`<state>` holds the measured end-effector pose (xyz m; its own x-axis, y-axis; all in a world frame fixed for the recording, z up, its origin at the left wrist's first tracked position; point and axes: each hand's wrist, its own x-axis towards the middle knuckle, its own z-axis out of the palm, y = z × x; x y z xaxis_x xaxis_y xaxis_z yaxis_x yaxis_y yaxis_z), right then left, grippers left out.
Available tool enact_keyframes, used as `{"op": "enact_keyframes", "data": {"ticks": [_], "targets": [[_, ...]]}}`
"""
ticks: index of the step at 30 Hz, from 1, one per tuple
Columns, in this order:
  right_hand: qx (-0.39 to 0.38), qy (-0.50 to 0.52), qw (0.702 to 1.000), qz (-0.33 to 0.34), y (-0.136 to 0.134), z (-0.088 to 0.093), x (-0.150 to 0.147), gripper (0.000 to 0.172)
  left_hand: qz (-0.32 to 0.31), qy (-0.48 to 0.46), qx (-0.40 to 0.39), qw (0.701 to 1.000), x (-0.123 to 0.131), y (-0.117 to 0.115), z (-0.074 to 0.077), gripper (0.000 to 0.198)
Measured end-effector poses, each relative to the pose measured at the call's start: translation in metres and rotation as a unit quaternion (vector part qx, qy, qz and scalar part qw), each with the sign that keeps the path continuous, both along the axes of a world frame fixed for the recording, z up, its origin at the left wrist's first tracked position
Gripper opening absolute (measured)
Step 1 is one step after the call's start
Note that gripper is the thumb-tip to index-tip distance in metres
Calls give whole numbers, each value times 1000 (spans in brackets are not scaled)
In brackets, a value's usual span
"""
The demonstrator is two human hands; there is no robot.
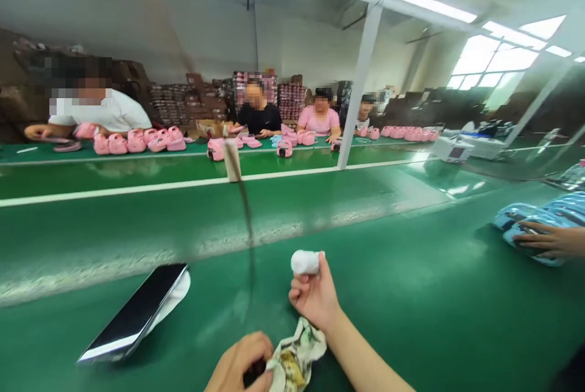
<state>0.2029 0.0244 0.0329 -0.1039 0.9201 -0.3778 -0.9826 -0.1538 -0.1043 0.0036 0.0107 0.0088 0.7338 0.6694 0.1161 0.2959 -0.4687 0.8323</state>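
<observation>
My right hand [316, 299] is raised above the green tabletop, closed around a small white cylinder [304, 262]. Whether that cylinder is a bottle or a roll I cannot tell. Lower down, at the bottom edge of the view, my left hand [240, 363] grips a crumpled, stained rag [301, 352] between thumb and fingers. The rag is pale with yellow, green and dark smears, and it lies just below my right wrist. To the left, a dark-screened tablet or large phone [137, 310] rests tilted on a white object [173, 299].
At right, a co-worker's hand [551, 239] touches shiny light-blue cases [532, 221]. Across the green conveyor [196, 163], several people work beside rows of pink bags [137, 139]. A white post [363, 69] rises from the line, and a cable [247, 215] hangs nearer me.
</observation>
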Motion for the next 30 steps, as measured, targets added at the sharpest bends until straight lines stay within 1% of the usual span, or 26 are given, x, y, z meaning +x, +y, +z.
{"op": "enact_keyframes", "data": {"ticks": [1, 3, 5, 7, 10, 12, 15, 18, 21, 25, 28, 30], "targets": [[16, 7, 1000, -3, -5, 5, 1, 69, -4, -19, -45, 999, 0, -1, 5, 27], [43, 13, 999, -16, -16, 17, 2, 67, -2, -78, -151, 985, 1, 0, 14, 32], [64, 19, 998, -24, -28, 28, 3, 66, 12, -114, -208, 971, 1, 1, 18, 40], [77, 22, 996, -24, -38, 34, 1, 68, 42, -136, -231, 962, 2, 1, 18, 45], [86, 9, 996, -12, -47, 37, -2, 70, 114, -177, -242, 947, 3, -2, 13, 43], [86, -13, 996, -6, -48, 35, -3, 67, 170, -205, -240, 934, 5, -5, 11, 38], [86, -66, 994, -11, -47, 31, 1, 55, 243, -241, -235, 910, 7, -8, 11, 29], [89, -135, 986, -31, -46, 25, 4, 44, 286, -273, -239, 887, 8, -8, 12, 24], [92, -214, 970, -70, -45, 15, 2, 38, 280, -309, -276, 866, 9, -8, 12, 24], [93, -298, 942, -122, -44, -1, -8, 40, 268, -330, -305, 852, 10, -8, 11, 22], [92, -319, 935, -123, -45, -9, -15, 42, 270, -329, -313, 849, 10, -8, 12, 21], [88, -309, 941, -110, -45, -13, -18, 42, 265, -326, -326, 847, 11, -9, 12, 20]]}}
